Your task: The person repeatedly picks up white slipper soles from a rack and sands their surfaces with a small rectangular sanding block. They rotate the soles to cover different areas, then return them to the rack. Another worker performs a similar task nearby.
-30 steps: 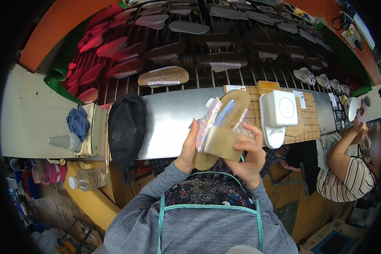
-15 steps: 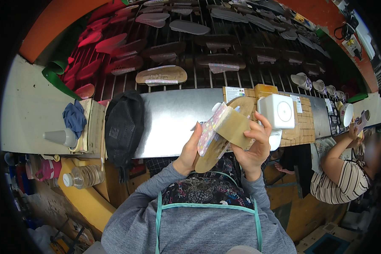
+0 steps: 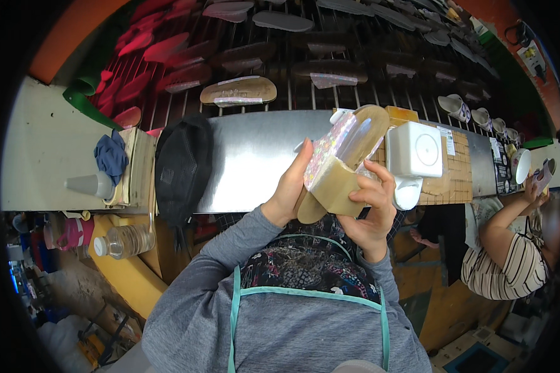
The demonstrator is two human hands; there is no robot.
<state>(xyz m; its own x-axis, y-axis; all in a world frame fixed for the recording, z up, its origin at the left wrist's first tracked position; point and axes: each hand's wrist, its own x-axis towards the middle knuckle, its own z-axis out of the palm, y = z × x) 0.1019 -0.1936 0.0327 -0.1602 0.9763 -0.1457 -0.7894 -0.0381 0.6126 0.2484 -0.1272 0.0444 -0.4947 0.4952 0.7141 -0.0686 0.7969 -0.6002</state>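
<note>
In front of my chest I hold a sandal: a tan-brown sole [image 3: 376,120] with a wide strap across it. The strap's outer face is pinkish glitter [image 3: 328,146], and a flap of plain tan material [image 3: 335,189] hangs from it. My left hand [image 3: 287,194] is closed on the left side of the sandal, thumb up along the glitter part. Fingers of my right hand [image 3: 373,214] bend around the right side of the tan flap. The sole is tilted, one end up to the right and the other down by my left fingers.
A metal work surface [image 3: 255,155] lies ahead, with a black bag-like item [image 3: 183,174] at left. White containers [image 3: 415,149] stand on a patterned board at right. Beyond, a rack [image 3: 280,59] carries several soles. A clear bottle [image 3: 126,242] is lower left. Another person [image 3: 504,255] works at right.
The sandal has moved up and slightly right in my hands, its upper end higher. My right fingers have stayed on the tan flap, and my left hand has shifted up with it.
</note>
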